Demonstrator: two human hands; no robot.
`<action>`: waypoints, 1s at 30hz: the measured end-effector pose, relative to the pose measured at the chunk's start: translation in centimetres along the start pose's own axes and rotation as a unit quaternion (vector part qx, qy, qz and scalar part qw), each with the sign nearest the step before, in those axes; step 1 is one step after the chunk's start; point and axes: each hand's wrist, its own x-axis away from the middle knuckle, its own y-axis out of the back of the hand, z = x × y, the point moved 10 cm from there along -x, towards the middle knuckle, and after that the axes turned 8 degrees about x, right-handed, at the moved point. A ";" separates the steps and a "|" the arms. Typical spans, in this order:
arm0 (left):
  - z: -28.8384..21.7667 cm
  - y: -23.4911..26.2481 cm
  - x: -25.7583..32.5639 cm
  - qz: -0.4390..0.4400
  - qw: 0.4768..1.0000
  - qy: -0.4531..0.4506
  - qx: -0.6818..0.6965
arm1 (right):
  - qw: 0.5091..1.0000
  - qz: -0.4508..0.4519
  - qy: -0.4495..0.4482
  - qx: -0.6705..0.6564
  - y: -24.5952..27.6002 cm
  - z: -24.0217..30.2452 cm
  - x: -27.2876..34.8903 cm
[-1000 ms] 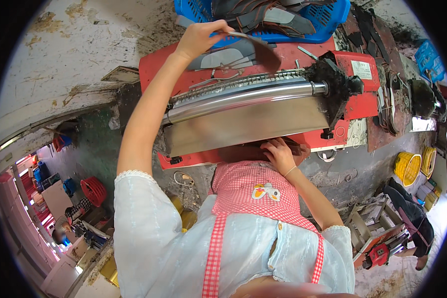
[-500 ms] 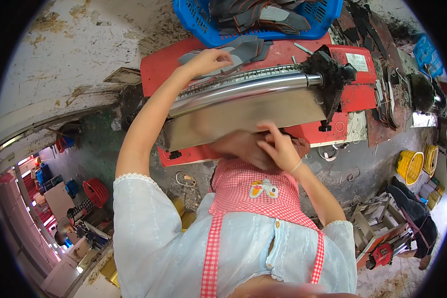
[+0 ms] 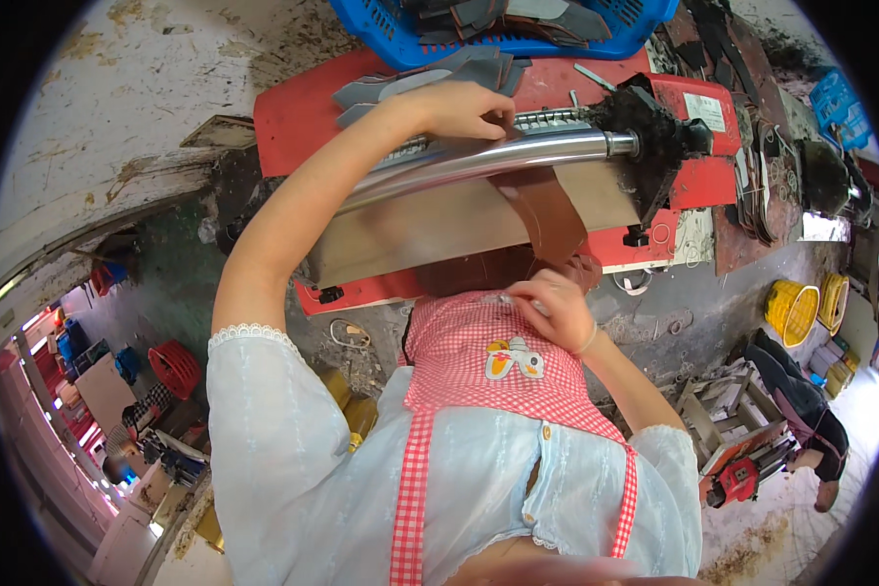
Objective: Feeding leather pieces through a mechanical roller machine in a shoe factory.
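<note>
A brown leather piece (image 3: 554, 210) lies on the metal feed plate (image 3: 410, 227) of a red machine (image 3: 308, 112), its far end under the shiny roller (image 3: 518, 151). Above the roller is my left hand (image 3: 464, 109), fingers loosely curved and apart, with nothing seen in them. My right hand (image 3: 554, 311) is at the near edge, in front of my checked apron (image 3: 459, 342). Its fingers are bent together beside more brown leather pieces (image 3: 449, 276), and what they pinch is hidden. Grey cut pieces (image 3: 479, 73) lie behind the roller.
A blue basket (image 3: 400, 54) of cut pieces stands at the back. Dark offcuts and strips (image 3: 752, 186) lie to the right of the machine. Black knobs (image 3: 637, 236) stick out by the plate. Yellow baskets (image 3: 791, 313) stand on the right, and another person (image 3: 801, 400) is at the far right.
My left hand has moved right, from the grey pieces to above the roller. A brown leather piece now lies on the plate, under the roller. My right hand has drawn back slightly toward me.
</note>
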 end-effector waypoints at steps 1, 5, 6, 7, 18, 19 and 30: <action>-2.1 1.2 -0.4 -0.012 0.996 0.010 -0.089 | 0.992 -0.028 0.063 0.108 -1.2 -1.1 -0.3; -3.6 5.8 -0.7 -0.049 0.972 0.006 -0.229 | 0.964 -0.046 -0.095 0.243 -3.1 -9.0 -2.5; -3.2 7.1 0.1 -0.083 0.969 -0.021 -0.230 | 0.965 -0.048 -0.087 0.242 -3.0 -9.4 -2.8; -2.7 8.2 0.7 -0.091 0.973 -0.027 -0.209 | 0.969 -0.060 -0.059 0.234 -3.2 -9.0 -2.7; 8.3 4.5 7.3 -0.279 0.840 -0.009 -0.466 | 0.986 -0.119 -0.078 -0.085 3.7 0.2 -2.2; 9.5 3.7 7.7 -0.305 0.868 0.035 -0.391 | 0.976 -0.131 -0.111 -0.133 4.2 -0.5 -3.0; -1.8 1.4 -0.2 0.003 0.999 0.031 -0.012 | 0.950 -0.093 -0.092 0.285 -3.8 -9.9 -2.1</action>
